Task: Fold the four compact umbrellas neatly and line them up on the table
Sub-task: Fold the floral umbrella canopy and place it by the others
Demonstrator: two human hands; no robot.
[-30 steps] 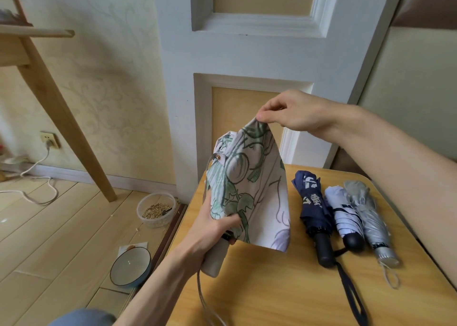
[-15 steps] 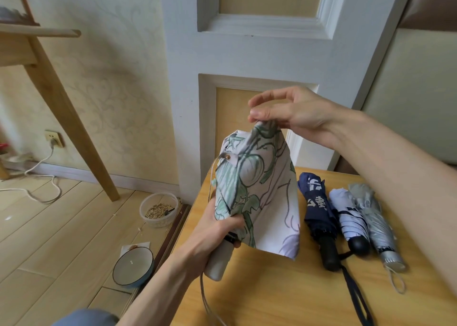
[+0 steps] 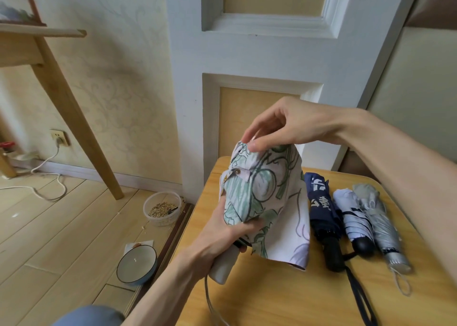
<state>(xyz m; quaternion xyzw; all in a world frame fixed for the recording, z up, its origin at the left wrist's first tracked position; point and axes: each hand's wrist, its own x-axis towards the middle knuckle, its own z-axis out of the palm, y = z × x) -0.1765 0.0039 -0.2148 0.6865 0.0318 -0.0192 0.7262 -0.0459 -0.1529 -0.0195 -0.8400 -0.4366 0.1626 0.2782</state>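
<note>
fourth item, the floral umbrella [image 3: 262, 197], is held upright over the left edge of the bench [image 3: 296, 298]. the left hand [image 3: 222, 239] grips it where the pale handle [image 3: 222, 269] meets the gathered canopy, with the thumb pressed across the cloth. the right hand [image 3: 291, 128] is at the canopy top, its fingers [image 3: 256, 143] narrowed to a pinch on a fold. one loose panel [image 3: 294, 234] hangs unpleated on the right; cannot tell if its hem touches the bench. the navy umbrella [image 3: 321, 212], white umbrella [image 3: 353, 217] and silver umbrella [image 3: 380, 224] lie rolled side by side, handles toward the person. judgement: three of four done, pleating under way. risks: if the pinch slips, the gathered folds may spring open. wrapping over the loose panel would leave a lumpy roll. the hanging panel could brush the navy umbrella out of line.
</note>
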